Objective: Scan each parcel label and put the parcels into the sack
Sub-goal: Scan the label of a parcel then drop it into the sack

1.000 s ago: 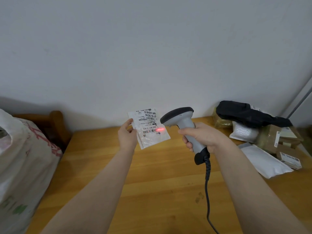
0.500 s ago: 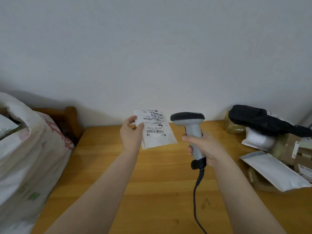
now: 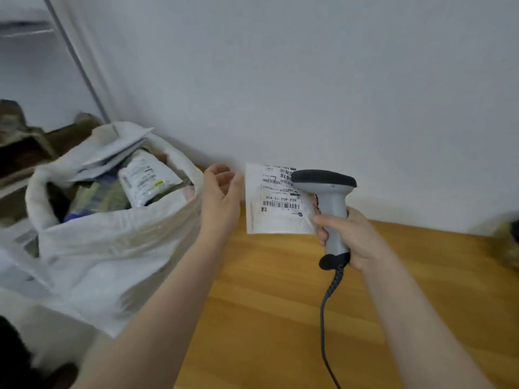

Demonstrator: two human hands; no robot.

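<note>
**One parcel (image 3: pixel 276 217), one scanner (image 3: pixel 331 209), one sack (image 3: pixel 112 248)**

Your right hand (image 3: pixel 351 234) clenches the scanner's handle. Your left hand (image 3: pixel 220 197), fingers relaxed, hovers just beside the parcel above the table (image 3: pixel 280 304); contact is unclear. The sack stands left.

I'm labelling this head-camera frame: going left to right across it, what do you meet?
The sack → left hand → labelled parcel → barcode scanner. The right hand gripping the scanner overlaps it, so it is left out.
</note>
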